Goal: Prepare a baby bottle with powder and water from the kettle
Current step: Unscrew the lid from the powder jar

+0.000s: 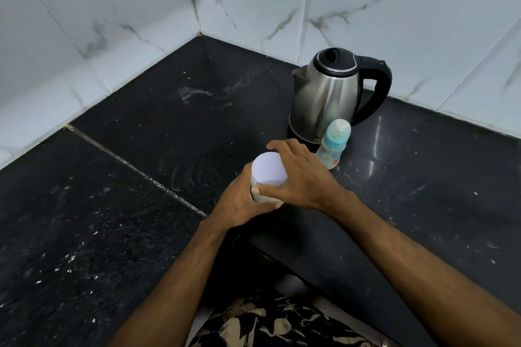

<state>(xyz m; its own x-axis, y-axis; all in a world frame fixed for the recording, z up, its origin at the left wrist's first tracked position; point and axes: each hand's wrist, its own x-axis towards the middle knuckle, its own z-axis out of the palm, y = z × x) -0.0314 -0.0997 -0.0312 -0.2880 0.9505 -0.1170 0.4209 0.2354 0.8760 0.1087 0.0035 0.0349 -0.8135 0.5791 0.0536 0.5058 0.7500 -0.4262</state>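
Observation:
A round powder container [267, 170] with a white lid stands on the black counter in front of me. My left hand [239, 203] grips its body from the near left side. My right hand [301, 175] curls over the lid's right rim, thumb at the front. Just behind and to the right stands a baby bottle [334, 145] with a teal collar, clear cap and printed body, upright and untouched. A stainless steel kettle [327, 93] with a black lid and handle sits on its base behind the bottle, spout pointing left.
The black granite counter [141, 177] forms a corner against white marble-tiled walls [112, 22]. Dried white smears mark the counter left of the kettle. The counter's front edge runs diagonally below my right forearm.

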